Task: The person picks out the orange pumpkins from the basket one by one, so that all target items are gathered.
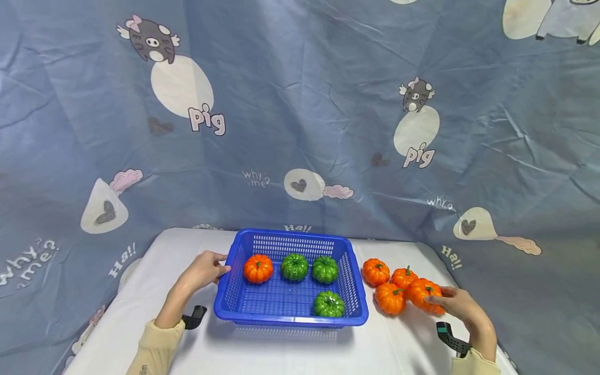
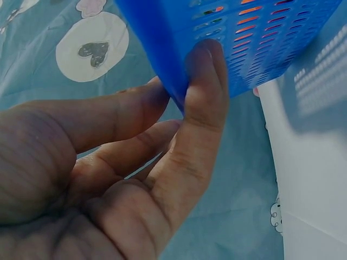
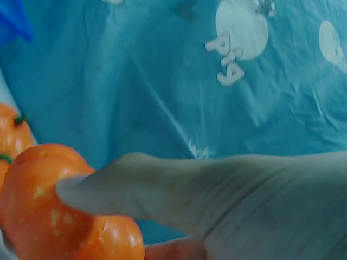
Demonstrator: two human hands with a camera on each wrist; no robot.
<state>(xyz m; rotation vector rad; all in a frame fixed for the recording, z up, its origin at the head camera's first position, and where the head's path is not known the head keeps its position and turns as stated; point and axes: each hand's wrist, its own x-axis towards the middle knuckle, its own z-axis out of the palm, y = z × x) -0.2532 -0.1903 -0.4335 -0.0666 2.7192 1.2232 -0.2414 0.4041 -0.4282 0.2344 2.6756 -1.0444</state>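
Observation:
My left hand pinches the left rim of a blue plastic basket; in the left wrist view thumb and fingers lie on either side of that rim. Inside the basket are one orange pumpkin and three green ones, two at the back and a green pumpkin at the front right. Over on the right, my right hand grips a small orange pumpkin, its thumb pressed on the side. Another orange pumpkin shows just beneath the gripped one in the right wrist view.
Several orange pumpkins sit close together right of the basket, among them a front pumpkin and a back one. A white-covered table carries everything. Behind it hangs a blue printed cloth, which also borders both sides.

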